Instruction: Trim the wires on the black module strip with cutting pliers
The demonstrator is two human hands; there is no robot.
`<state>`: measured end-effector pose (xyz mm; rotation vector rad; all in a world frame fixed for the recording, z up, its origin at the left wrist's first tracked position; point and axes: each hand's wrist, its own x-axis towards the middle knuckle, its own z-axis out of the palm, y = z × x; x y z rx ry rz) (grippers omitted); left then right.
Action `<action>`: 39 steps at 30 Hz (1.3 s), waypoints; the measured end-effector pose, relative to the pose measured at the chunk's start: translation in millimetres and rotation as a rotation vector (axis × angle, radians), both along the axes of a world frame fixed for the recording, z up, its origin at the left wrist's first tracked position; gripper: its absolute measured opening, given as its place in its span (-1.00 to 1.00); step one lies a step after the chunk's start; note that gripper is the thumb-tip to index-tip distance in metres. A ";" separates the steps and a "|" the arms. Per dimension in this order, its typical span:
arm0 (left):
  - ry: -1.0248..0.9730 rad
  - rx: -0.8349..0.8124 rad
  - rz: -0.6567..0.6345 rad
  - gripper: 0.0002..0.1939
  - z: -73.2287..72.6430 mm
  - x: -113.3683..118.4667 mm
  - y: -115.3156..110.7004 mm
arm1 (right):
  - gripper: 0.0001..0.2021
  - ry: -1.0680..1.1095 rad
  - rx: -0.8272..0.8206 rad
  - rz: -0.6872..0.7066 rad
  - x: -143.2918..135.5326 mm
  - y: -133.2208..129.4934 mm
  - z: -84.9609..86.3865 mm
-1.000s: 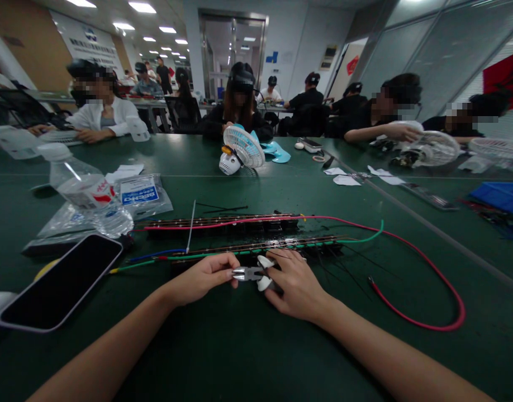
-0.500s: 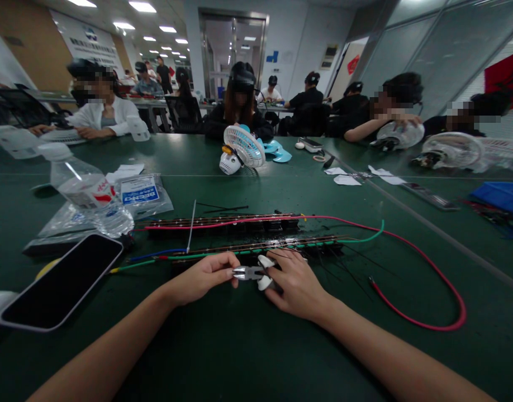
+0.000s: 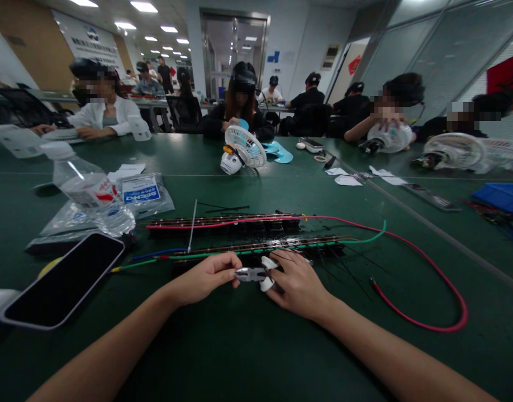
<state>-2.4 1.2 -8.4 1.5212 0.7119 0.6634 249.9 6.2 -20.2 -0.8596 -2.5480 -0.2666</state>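
My right hand [image 3: 300, 283] is wrapped round the white handles of diagonal cutting pliers [image 3: 252, 273], whose metal jaws point left. The thumb and fingertips of my left hand [image 3: 208, 279] are pinched together at the jaw tips; whatever lies between them is hidden. Just behind both hands runs a black terminal strip [image 3: 334, 250] with a green wire [image 3: 371, 238] along it. A second black strip [image 3: 288, 223] lies farther back with a red wire [image 3: 344, 219] over it. Between the strips' left parts a white cable tie [image 3: 193, 226] stands upright.
At left are a phone [image 3: 66, 279], a plastic bottle [image 3: 89, 192] and a plastic bag [image 3: 156, 195]. Loose black cable ties [image 3: 223, 209] lie behind the strips. The red wire loops out at right. Across the table, people sit behind a white fan [image 3: 243, 148] and other fan parts.
The pliers' handles have spread slightly and the jaws have turned a little, while both hands stay in nearly the same place. Across the table, a person's hands have shifted at a fan part.
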 end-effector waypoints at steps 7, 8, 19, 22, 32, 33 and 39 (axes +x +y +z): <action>0.007 0.002 -0.009 -0.86 0.7 0.1 0.0 | -0.83 0.009 -0.031 0.014 -0.5 -0.5 -0.6; 0.009 0.005 -0.006 -0.86 0.5 0.0 0.1 | -0.83 0.014 -0.033 0.011 -0.7 -0.8 -0.1; -0.067 -0.047 0.005 -0.86 -6.1 -1.3 1.3 | -0.83 0.018 -0.071 -0.042 -2.6 -4.2 6.0; -0.068 -0.045 0.006 -0.85 -7.1 -1.5 1.7 | -0.82 0.025 -0.083 -0.040 -2.6 -4.4 5.9; 0.011 0.008 -0.021 -0.79 2.7 -1.2 1.1 | -0.76 -0.007 -0.058 0.010 -5.0 -2.0 5.1; 0.014 0.008 -0.022 -0.79 3.5 -1.1 0.9 | -0.76 -0.011 -0.049 0.014 -5.0 -1.6 4.6; 0.024 0.015 -0.023 -0.79 5.2 0.0 0.1 | -0.76 -0.003 -0.011 0.022 -4.5 -0.3 2.0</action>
